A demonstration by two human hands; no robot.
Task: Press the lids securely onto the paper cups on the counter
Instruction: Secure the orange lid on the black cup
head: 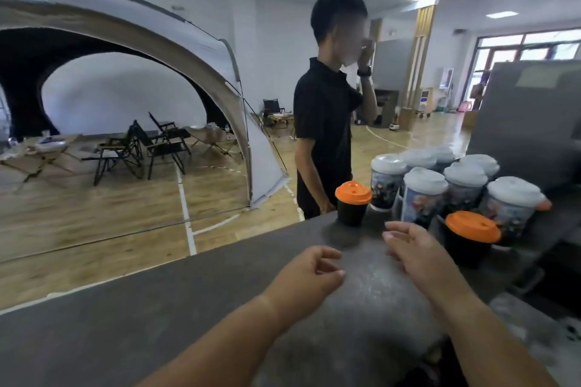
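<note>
Both hands are held low over the flat grey counter (188, 308), and nothing is gripped by either. The left hand (309, 273) is seen with its fingers loosely curled toward the thumb, closing on nothing. The right hand (418, 248) is stretched forward with its fingers nearly straight and slightly spread, near the cups but apart from them. The task's things are gathered toward the far right of the counter. Two short black paper cups under domed orange plastic lids can be counted: the nearer black cup (468, 250) stands just beside the right hand, and the farther black cup (351, 214) stands at the counter's far edge. A third orange rim (544, 205) shows behind the rightmost printed cup, its own cup hidden. Between and behind these stands a cluster of tall printed paper cups (423, 207) under white plastic lids (424, 179); six are plainly counted and a seventh is likely, the rear ones being blurred. Whether any lid is fully seated cannot be told. The cups are judged to be light and thin-walled, easily dented if squeezed and easily tipped if pushed off-centre; whether they are filled is not shown. The lids are judged stiffer at the rim than on the dome, so pressure would best be applied around the rim, while the cup is steadied low on its wall by the other hand. Beyond the counter a person in a black shirt (323, 122) is standing, with a large grey tent (125, 25) behind.
</note>
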